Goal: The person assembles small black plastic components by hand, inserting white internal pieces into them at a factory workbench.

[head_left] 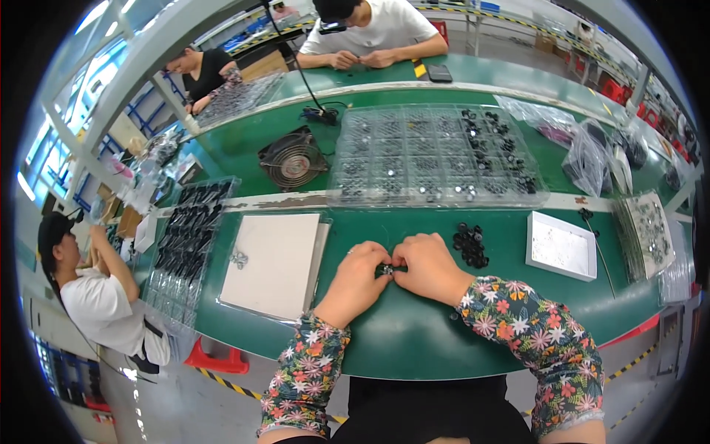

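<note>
At the front of the green bench my left hand (356, 283) and my right hand (431, 268) meet, fingers pinched together. Between their fingertips is a small black part (386, 271) with a shiny bit on it; the fingers cover most of it, so its exact kind is unclear. Just right of my right hand lies a pile of small round black parts (471, 246). A pale flat board (270, 266) lies left of my left hand, with a little cluster of clear pieces (238, 259) on it.
Behind my hands stands a clear compartment tray (436, 198) of small parts, beside a black fan (293, 159). A white open box (560, 269) and an upright stack of boards (645, 237) are to the right. Trays of black parts (188, 222) stand left; several people work nearby.
</note>
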Demonstrator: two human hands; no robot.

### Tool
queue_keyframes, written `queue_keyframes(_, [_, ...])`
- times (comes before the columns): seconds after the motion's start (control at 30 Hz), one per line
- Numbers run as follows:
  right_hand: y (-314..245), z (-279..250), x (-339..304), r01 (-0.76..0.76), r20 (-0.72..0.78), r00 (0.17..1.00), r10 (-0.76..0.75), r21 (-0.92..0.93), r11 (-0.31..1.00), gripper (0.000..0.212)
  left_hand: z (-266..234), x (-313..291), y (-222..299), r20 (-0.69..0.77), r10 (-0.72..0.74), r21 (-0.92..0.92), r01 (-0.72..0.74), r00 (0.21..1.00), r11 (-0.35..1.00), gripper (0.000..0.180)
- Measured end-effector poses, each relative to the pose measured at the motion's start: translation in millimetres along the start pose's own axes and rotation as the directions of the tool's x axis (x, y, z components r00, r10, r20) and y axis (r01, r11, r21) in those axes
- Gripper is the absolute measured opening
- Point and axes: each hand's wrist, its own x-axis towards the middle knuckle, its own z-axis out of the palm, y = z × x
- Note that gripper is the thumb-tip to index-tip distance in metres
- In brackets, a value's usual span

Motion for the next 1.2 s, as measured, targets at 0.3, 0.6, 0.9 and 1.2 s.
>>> queue_keyframes(0.3, [0.1, 2.3, -2.3, 0.121, -0.068, 0.989, -0.129, -0.117, 0.986, 0.008, 9.3, 4.3, -5.7, -0.047, 0.045, 0.003, -0.044, 0.998, 0.999, 0.018])
queue_keyframes(0.6, [11.8, -36.9, -5.1, -0.068, -0.079, 0.994, 0.078, 0.129, 0.989, 0.008, -2.3, 5.0, -1.0, -0.02, 0.003, 0.028, -0.003, 1.0, 1.0, 0.024])
queue_keyframes(0.9, [26.7, -74.7, -42.9, -0.399, 0.199, 0.897, 0.395, 0.748, 0.531, 0.014, -6.1, 13.2, 32.4, -0.288, 0.12, -0.053, -0.141, 0.95, 0.989, 0.024])
queue_keyframes(1.2, [24.1, -82.8, -71.1, -0.308, 0.247, 0.897, 0.367, 0.944, 0.118, 0.01, 23.2, 28.8, 83.2, -0.197, 0.36, -0.128, -0.388, 0.912, 0.913, 0.022])
